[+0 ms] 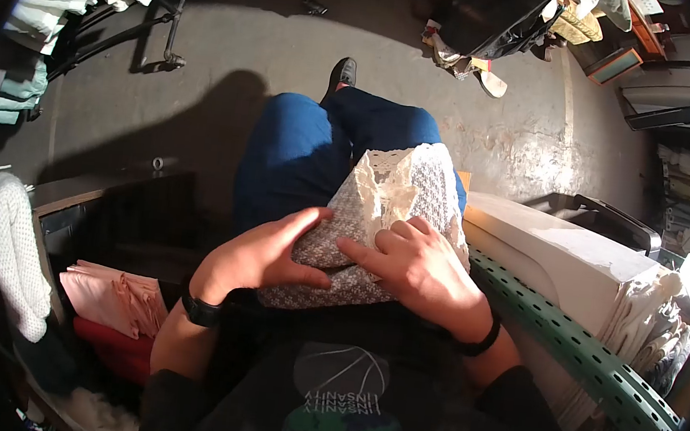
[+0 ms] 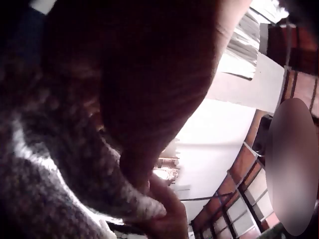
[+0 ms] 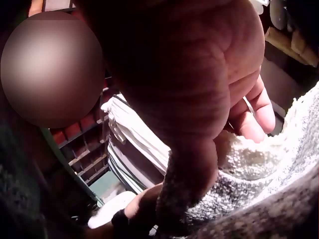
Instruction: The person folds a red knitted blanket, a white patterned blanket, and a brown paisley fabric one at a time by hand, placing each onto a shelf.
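A grey-and-white speckled knit garment (image 1: 334,240) with cream lace trim (image 1: 389,195) lies bunched on the person's lap. My left hand (image 1: 252,256) holds its left side, thumb and fingers spread around a fold. In the left wrist view the speckled knit (image 2: 45,199) runs close under that hand. My right hand (image 1: 428,266) grips the garment at the lace, several fingers curled and the index stretched toward the left hand. Fingertips rest on the lace edge (image 3: 244,157) in the right wrist view, with the thumb against the knit. Part of the left fingers is hidden.
Folded pink cloth (image 1: 113,300) lies at the left, near a draped white knit piece (image 1: 18,248). To the right stand a white box (image 1: 560,247) with stacked fabrics and a green perforated metal bar (image 1: 575,349). A black bag (image 1: 491,21) sits ahead.
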A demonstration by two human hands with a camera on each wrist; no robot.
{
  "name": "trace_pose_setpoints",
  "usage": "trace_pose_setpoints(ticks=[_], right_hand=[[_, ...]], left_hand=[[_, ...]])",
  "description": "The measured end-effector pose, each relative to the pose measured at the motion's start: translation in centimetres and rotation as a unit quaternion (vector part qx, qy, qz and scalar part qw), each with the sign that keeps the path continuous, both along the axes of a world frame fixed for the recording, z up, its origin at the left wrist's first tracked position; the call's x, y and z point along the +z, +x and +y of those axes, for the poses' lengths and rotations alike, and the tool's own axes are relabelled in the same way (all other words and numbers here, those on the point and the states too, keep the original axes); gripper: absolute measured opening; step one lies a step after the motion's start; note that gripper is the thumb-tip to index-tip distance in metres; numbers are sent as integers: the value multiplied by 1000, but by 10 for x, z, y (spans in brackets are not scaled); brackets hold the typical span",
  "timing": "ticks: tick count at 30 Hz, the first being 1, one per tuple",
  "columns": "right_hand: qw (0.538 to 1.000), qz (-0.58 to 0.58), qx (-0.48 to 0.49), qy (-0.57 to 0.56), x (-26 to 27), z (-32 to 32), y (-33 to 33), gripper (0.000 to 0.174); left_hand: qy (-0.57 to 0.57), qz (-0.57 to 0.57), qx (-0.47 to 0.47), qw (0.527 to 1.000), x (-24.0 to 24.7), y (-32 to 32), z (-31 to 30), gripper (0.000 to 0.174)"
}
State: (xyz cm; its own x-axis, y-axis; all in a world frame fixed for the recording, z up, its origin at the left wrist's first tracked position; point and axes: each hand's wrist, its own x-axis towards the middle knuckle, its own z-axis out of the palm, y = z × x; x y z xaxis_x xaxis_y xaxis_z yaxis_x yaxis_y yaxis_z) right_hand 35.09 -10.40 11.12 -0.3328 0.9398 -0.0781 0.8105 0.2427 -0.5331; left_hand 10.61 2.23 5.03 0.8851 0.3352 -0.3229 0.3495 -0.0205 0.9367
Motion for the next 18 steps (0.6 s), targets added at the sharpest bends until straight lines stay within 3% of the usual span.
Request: trace_pose_setpoints(ticks=[1, 2, 5, 6, 9, 11, 13, 14, 15, 17, 18], right_hand=[[1000, -7, -10, 6, 4, 1, 0, 60], [1000, -14, -19, 13, 12, 4, 0, 57], [991, -24, -60, 115, 16, 11, 1, 52], [984, -26, -75, 161, 15, 14, 3, 50], [970, 9, -120, 212, 13, 29, 30, 42], [947, 17, -214, 239, 21, 43, 55, 37], [882, 85, -337, 318, 48, 61, 68, 31], [849, 96, -392, 341, 72, 69, 70, 26], [812, 106, -445, 362, 89, 75, 71, 23], [784, 195, -425, 408, 95, 74, 89, 26], [814, 77, -401, 413, 104, 71, 85, 26]], left_hand=[[56, -30, -31, 998, 5, 3, 4, 86], [91, 43, -57, 993, 14, 7, 10, 71], [25, 146, -18, 989, 24, 17, 16, 52], [88, 115, 21, 989, 16, 15, 14, 39], [103, 106, 232, 961, 1, 9, 40, 36], [-21, 89, 378, 921, 35, 10, 76, 29], [260, -25, 346, 901, 47, -15, 99, 32], [427, -37, 326, 843, 54, -29, 113, 34], [618, 20, 259, 742, 65, -39, 128, 37], [601, 74, 296, 738, 78, -51, 129, 42], [598, 89, 310, 734, 82, -56, 121, 43]])
